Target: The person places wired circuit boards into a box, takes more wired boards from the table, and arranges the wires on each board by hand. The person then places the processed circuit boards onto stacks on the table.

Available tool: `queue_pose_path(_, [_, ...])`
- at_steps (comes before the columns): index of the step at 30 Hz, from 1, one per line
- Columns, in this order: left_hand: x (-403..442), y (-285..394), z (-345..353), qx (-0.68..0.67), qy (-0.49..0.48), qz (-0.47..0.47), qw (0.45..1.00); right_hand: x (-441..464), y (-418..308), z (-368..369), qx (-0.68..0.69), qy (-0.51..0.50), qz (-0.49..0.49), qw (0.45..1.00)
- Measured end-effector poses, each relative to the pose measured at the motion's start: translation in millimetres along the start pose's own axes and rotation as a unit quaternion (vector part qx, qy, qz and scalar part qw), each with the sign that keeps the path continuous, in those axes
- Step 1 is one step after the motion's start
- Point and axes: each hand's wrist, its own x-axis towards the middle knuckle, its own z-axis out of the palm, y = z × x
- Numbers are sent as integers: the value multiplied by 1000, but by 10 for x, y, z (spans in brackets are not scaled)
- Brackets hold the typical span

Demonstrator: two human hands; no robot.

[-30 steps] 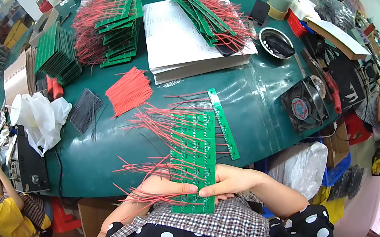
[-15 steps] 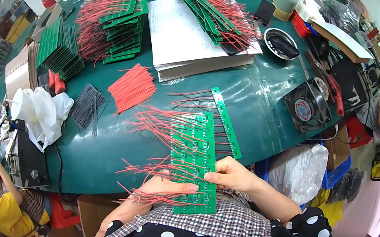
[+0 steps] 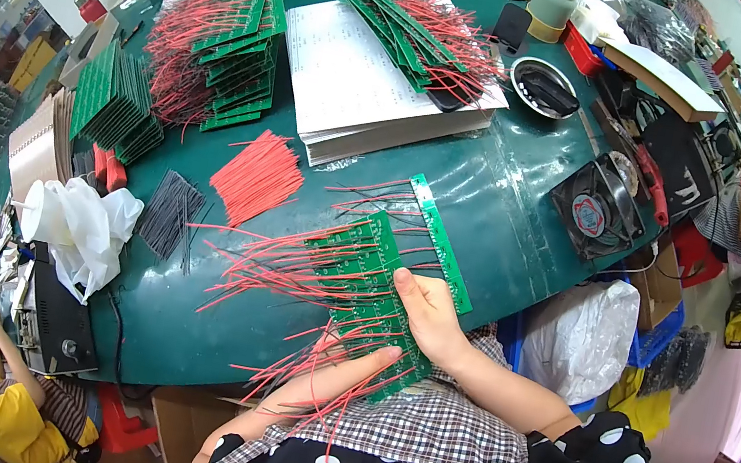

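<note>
Above my lap I hold green circuit boards (image 3: 378, 245) with red and black wires sticking out to the left. My left hand (image 3: 354, 366) grips their lower part, thumb on top and fingers mostly hidden beneath. Higher up, my right hand (image 3: 430, 316) is closed on the right edge, its thumb pressed on the face. Just behind lies a separate narrow board strip (image 3: 443, 246) on the table, its wires also pointing left. Further left are a pile of cut red wires (image 3: 258, 178) and a pile of black wires (image 3: 169, 214).
Wired boards (image 3: 243, 41) are stacked at the back left, beside plain green boards (image 3: 111, 100). More wired boards (image 3: 412, 41) lie on a paper stack (image 3: 338, 77). A fan (image 3: 597, 214) stands right, a white plastic bag (image 3: 92, 227) left. Co-workers sit at both sides.
The held boards have tilted, their top end swinging left, and their wires have shifted. My right hand has moved up along the edge. My left hand stays near the lower end.
</note>
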Motion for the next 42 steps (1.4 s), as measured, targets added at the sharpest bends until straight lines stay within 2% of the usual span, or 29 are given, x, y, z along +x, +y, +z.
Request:
queue_pose_path(6, [19,-171,-54,-21,-26,38,999,-89,89,38,139,-20,21,990])
queue_pose_path(12, [12,-214,-88,-53,-45,15,997,-81,49,37,172,-51,52,982])
queue_pose_path(16, [13,-287,-113,-64,-44,-1,997,-106,80,69,194,-29,77,978])
queue_pose_path(18, [6,-333,-142,-139,-72,-55,986,-114,148,46,175,-20,167,970])
queue_pose_path(19, [15,-356,-137,-140,-72,-53,986,-116,97,53,174,-21,166,970])
queue_pose_path(21, [35,-386,-103,-126,-20,-24,992,-105,-81,77,93,-3,70,993])
queue_pose_path(22, [16,-334,-67,-151,10,15,988,-51,-79,-79,-3,-11,86,996])
queue_pose_path(23, [6,-266,-107,-195,32,13,980,8,-134,-176,-6,34,76,996])
queue_pose_path(25, [1,-98,-175,-183,162,6,970,118,-319,-395,-64,82,18,994])
queue_pose_path(28, [7,-17,-381,-198,285,94,933,185,-624,-492,-10,42,-26,999])
queue_pose_path(29, [10,-25,-519,-170,260,128,942,242,-575,-535,-11,41,-28,999])
queue_pose_path(30, [39,-74,-686,-159,237,184,940,320,-462,-604,-103,72,-27,992])
queue_pose_path(31, [51,-63,-765,-149,214,237,936,370,-450,-615,-194,102,-25,975])
queue_pose_path(32, [7,-29,-782,-163,234,238,928,369,-515,-602,-450,115,-24,885])
queue_pose_path(33, [-51,34,-769,-168,245,238,925,348,-586,-580,-450,115,-25,885])
queue_pose_path(35, [-112,37,-785,-168,218,223,935,340,-672,-550,-637,140,8,758])
queue_pose_path(36, [-188,156,-583,-203,238,172,934,315,-660,-555,-596,176,-71,780])
queue_pose_path(37, [-234,257,-349,-237,257,120,929,296,-639,-502,-597,172,-73,780])
queue_pose_path(38, [-192,197,-325,-249,191,69,947,273,-612,-420,-421,112,-72,897])
queue_pose_path(39, [-147,219,-208,-226,163,16,960,247,-588,-332,-225,46,-65,971])
queue_pose_path(40, [-109,230,-117,-186,96,25,978,214,-584,-243,-144,-40,14,989])
queue_pose_path(41, [26,185,-141,-11,39,49,998,214,-489,-164,-72,-104,27,992])
queue_pose_path(42, [65,156,-61,-12,38,54,998,217,-346,-32,-75,-70,-20,994])
